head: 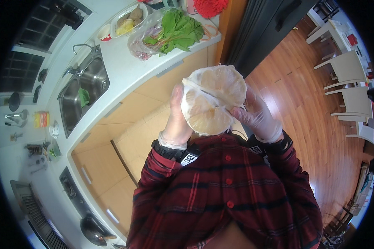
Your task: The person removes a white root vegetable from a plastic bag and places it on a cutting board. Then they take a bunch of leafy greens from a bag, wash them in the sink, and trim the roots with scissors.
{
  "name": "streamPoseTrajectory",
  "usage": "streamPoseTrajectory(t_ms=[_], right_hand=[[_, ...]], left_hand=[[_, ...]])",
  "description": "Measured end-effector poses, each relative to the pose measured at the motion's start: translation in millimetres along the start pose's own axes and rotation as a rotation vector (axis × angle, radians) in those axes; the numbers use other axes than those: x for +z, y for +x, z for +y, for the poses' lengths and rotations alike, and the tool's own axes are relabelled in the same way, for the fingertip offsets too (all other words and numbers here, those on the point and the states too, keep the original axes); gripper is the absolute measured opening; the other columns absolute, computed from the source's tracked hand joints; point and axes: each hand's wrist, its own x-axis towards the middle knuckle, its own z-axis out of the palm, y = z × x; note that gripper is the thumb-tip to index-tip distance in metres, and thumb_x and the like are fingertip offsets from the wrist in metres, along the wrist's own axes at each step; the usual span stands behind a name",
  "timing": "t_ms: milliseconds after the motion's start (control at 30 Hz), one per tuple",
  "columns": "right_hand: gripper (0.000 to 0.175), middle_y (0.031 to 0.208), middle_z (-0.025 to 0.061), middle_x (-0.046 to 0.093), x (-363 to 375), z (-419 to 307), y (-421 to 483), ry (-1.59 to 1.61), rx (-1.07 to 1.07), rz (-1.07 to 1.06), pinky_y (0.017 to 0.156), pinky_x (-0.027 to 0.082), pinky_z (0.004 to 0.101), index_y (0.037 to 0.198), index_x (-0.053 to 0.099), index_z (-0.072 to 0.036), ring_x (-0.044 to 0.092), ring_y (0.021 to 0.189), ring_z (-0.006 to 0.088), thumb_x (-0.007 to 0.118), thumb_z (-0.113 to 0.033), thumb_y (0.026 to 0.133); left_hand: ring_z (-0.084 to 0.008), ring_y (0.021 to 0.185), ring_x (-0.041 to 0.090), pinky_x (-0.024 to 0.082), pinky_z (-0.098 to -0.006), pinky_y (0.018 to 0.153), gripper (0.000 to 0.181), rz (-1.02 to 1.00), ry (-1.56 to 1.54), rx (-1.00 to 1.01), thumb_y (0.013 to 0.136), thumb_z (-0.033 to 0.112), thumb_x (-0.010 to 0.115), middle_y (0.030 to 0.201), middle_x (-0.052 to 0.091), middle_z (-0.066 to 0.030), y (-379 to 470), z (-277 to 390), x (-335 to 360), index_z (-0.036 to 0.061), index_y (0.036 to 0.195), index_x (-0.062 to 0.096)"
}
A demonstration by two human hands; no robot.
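A peeled pomelo, pale yellow with white pith, is held up in front of my chest. A deep cleft runs across it between two groups of segments. My left hand, in a clear disposable glove, grips its left side with the thumb upright along the edge. On the other side my right hand, gloved likewise, holds the fruit with its thumb pressed near the cleft's right end. The fingers of both hands are mostly hidden behind the pomelo.
A white countertop curves along the left, with a double steel sink holding a green leaf. Leafy greens in a plastic bag lie at the back. A wok stands lower left. White chairs line the right, beyond a dark door.
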Motion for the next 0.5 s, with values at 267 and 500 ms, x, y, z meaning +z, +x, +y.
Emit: streamPoseTrajectory(t_ms=[267,500], right_hand=[[0.088,0.148,0.0120,0.036,-1.3,2.2,-4.7,-0.126,-0.059,0.011,0.114,0.021,0.0336,0.148,0.023,0.001,0.029,0.139,0.0200,0.073,-0.034,0.085],[0.089,0.149,0.0132,0.035,-1.1,3.2,-9.2,-0.156,-0.077,0.004,0.114,0.021,0.0341,0.148,0.022,0.002,0.028,0.140,0.0211,0.073,-0.033,0.085]], left_hand=[[-0.0262,0.125,0.048,0.038,-0.0399,0.105,0.086,-0.087,0.062,0.005,0.089,0.069,0.041,0.137,0.048,-0.0140,-3.2,3.0,2.1,0.0017,0.141,0.035],[-0.0278,0.123,0.049,0.038,-0.0425,0.105,0.086,-0.071,0.090,0.018,0.088,0.072,0.040,0.137,0.048,-0.0135,-7.7,1.3,1.5,0.0052,0.142,0.036]])
